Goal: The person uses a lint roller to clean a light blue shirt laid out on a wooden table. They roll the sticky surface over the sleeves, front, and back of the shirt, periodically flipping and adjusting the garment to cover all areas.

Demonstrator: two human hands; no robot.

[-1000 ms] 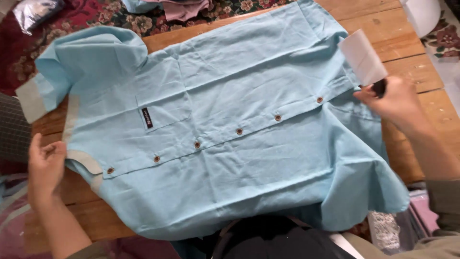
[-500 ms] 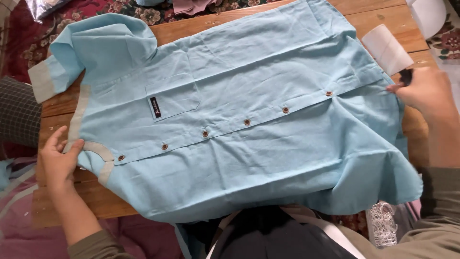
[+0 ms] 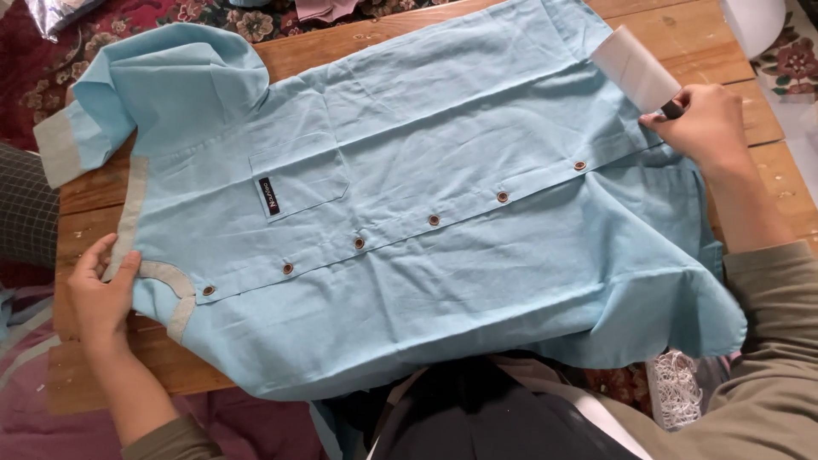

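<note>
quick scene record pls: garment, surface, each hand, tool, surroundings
garment: light blue short-sleeved shirt, buttoned, spread flat, collar toward the left hand, grey trim on collar and sleeve cuff
surface: wooden table, patterned rug beneath
left hand: left hand flat on the collar edge
right hand: right hand grips the dark handle of a lint roller at the hem end
tool: white roll lying on the fabric
buttons: brown buttons in a row along the placket
</note>
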